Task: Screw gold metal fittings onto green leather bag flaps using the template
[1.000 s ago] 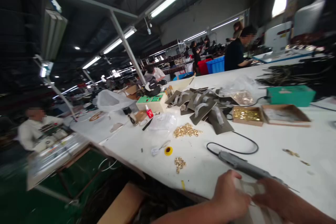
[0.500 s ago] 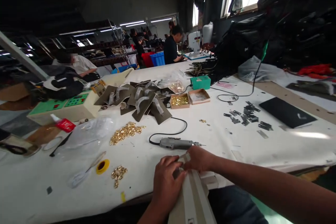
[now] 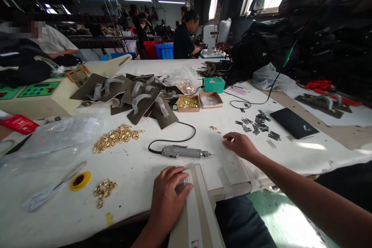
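Note:
My left hand (image 3: 171,192) grips a long beige panel (image 3: 200,209) with lighter strips. The panel reaches over the table's front edge toward me. Beside the thumb, a small pale plate (image 3: 187,179) with holes lies at its far end. Over the table to the right, my right hand (image 3: 240,145) is open, its fingers stretched leftward and nothing visible in them. Just beyond its fingertips lie a few tiny gold pieces (image 3: 213,128). A grey electric screwdriver (image 3: 183,152) lies between the hands and the far side, its bit pointing right.
Gold clasps lie in a large pile (image 3: 117,136) and a small one (image 3: 104,190). Brown panels (image 3: 145,104) are heaped behind, near a box of gold parts (image 3: 188,103) and a green box (image 3: 213,84). Dark metal plates (image 3: 261,122) lie beside a black notebook (image 3: 293,123). Several people work beyond.
My right hand has left the beige panel and moved right and away, toward the tiny gold pieces. My left hand stays on the panel. The head view has shifted.

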Demonstrator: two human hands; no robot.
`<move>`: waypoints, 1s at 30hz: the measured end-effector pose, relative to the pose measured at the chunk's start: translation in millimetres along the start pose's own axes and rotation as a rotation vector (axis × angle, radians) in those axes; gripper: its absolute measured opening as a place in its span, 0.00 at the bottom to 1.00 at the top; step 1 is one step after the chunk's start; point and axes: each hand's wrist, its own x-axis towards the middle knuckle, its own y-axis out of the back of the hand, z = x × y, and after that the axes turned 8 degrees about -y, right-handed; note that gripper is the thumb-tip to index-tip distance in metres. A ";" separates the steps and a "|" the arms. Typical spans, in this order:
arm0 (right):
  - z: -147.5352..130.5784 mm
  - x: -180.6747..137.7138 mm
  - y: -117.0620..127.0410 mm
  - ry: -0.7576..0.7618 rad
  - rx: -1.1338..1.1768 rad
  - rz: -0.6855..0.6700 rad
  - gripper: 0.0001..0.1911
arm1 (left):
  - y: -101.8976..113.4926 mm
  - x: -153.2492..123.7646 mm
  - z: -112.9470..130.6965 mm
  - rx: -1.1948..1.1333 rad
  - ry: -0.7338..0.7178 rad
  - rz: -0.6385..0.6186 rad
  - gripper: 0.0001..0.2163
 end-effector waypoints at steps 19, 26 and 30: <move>-3.6 22.8 -9.8 0.174 -0.603 0.076 0.24 | 0.0 -4.7 6.4 -0.097 0.053 0.009 0.12; 4.3 23.2 -13.5 0.173 -0.529 0.170 0.19 | -1.0 -5.8 5.5 -0.104 0.047 0.012 0.12; 8.2 23.5 -10.4 0.203 -0.524 0.149 0.18 | -2.0 -7.5 4.7 -0.109 0.046 0.010 0.12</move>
